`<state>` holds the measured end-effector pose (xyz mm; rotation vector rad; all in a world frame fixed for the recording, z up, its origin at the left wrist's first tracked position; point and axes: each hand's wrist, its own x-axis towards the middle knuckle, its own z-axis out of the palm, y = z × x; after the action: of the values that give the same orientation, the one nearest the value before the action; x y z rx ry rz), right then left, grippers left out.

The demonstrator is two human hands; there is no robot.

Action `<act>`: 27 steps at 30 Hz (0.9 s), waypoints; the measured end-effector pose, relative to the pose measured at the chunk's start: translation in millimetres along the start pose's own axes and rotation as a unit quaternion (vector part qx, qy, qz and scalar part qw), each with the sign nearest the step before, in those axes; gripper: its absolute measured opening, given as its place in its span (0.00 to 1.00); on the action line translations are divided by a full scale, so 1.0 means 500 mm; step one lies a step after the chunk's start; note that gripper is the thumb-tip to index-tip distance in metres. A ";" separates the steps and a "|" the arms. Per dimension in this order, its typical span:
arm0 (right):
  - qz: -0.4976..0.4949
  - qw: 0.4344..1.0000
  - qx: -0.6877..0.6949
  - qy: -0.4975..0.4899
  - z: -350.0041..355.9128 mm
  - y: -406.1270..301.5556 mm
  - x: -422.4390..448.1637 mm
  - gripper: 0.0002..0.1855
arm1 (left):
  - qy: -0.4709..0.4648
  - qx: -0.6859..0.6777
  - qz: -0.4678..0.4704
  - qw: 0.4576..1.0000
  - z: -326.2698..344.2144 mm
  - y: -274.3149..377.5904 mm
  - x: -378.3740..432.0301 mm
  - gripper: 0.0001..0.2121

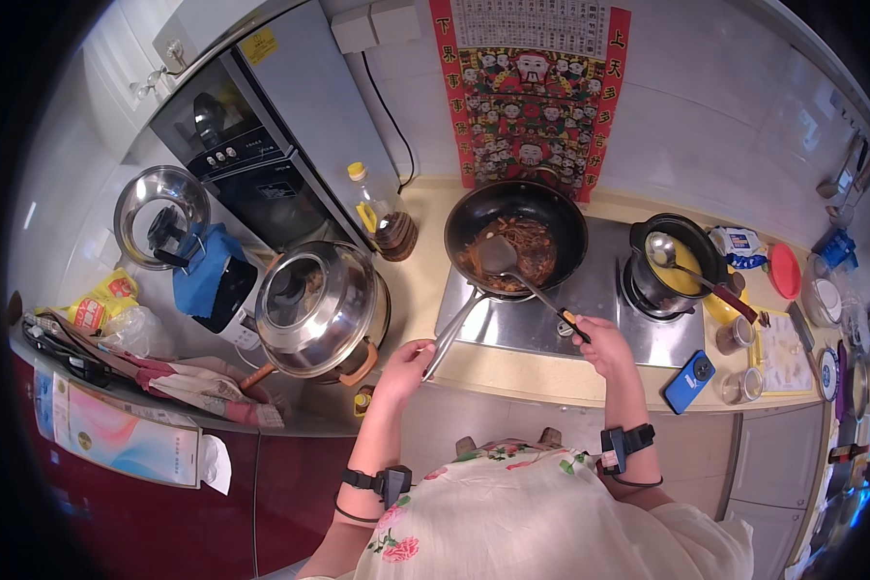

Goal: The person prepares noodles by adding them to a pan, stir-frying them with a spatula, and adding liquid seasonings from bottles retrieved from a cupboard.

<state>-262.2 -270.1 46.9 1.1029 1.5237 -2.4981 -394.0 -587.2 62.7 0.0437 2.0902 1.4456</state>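
Note:
My left hand (407, 371) grips the long metal handle (455, 326) of a dark wok (478, 210), which sits over the left side of the stainless steel cooktop (471, 326). Inside the wok lies a heap of brown-orange shredded food (533, 246), partly sauced. In my right hand (603, 346) is the dark handle of a spatula (499, 255), its broad blade resting on the food. On the right burner stands a black pot (641, 279) with yellow soup (685, 261). A metal ladle (661, 249) lies across this pot, its red-brown handle sticking out over the counter.
A lidded steel steamer (312, 312) and an oil bottle (391, 228) stand left of the wok. A blue phone (689, 382) lies near the counter's front edge. Farther right are spice jars (736, 336), a cutting board (783, 359), a red lid (784, 271) and bowls (825, 297).

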 end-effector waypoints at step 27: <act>-0.038 0.996 0.058 0.057 -0.025 -0.012 -0.046 0.10 | 0.162 0.100 0.127 0.973 0.002 -0.008 0.060 0.09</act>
<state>-239.9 -264.6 61.2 1.2462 1.4905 -2.6483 -416.9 -577.7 45.5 0.1689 2.5722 1.4599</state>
